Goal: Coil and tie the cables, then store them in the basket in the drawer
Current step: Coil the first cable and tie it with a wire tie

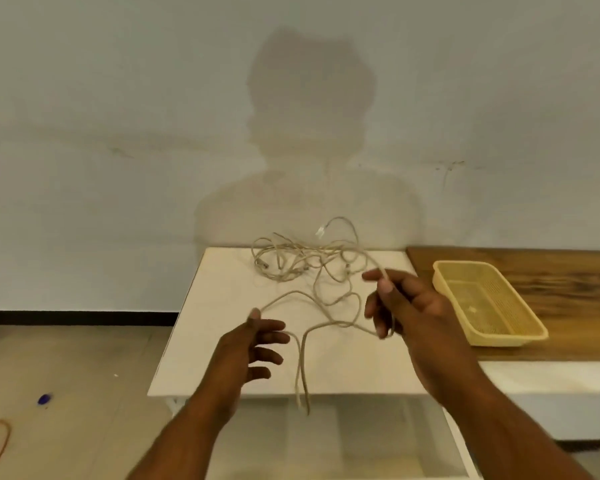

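Presently, one strand of the thin, beige, round-sheathed cable (305, 259) is pinched between thumb and forefinger of the left hand (253, 344) and gripped in the curled fingers of the right hand (406, 306), so that it runs sideways with slack sagging between them. The tangled remainder lies beyond both sets of fingertips, nearer the right. The yellow perforated plastic basket (506, 337) sits just right of the right fingers.

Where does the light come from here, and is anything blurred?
Head view: light comes from behind the person, casting their shadow on the wall; the right hand and the hanging ends of the beige cable look motion-blurred; no glare on the white table.
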